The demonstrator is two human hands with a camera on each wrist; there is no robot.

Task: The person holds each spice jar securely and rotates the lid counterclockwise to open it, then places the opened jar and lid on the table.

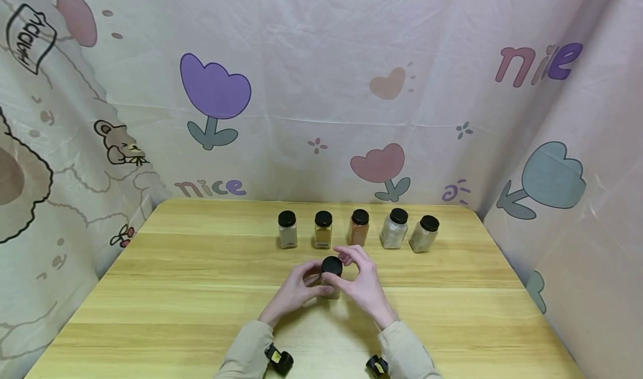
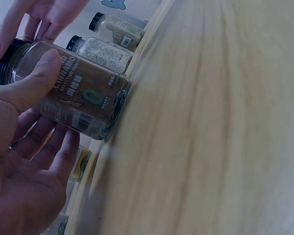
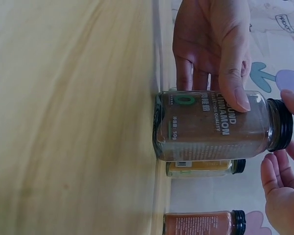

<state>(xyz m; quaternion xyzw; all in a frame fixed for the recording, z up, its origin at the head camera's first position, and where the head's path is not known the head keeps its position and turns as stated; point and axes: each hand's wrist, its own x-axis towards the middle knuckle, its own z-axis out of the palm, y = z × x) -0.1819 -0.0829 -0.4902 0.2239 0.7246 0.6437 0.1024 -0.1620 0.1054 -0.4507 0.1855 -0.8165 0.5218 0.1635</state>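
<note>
A square glass jar of ground cinnamon (image 3: 196,127), brown inside with a black lid (image 3: 282,125), stands upright on the wooden table. My left hand (image 1: 296,292) holds its body, the thumb across the front label and the other fingers behind, as the left wrist view shows. Around the lid is my right hand (image 1: 365,284), its thumb at one side and its curled fingertips at the other. In the right wrist view part of the right hand is cut off by the frame edge. "Ground cinnamon" lettering is partly covered by the left thumb.
Several black-lidded spice jars stand in a row behind: a greyish one (image 1: 288,234), a yellow one (image 1: 323,235), an orange-brown one (image 1: 359,233), a whitish one (image 1: 394,234) and a beige one (image 1: 424,238). A patterned curtain (image 1: 301,89) hangs beyond the table (image 1: 176,289).
</note>
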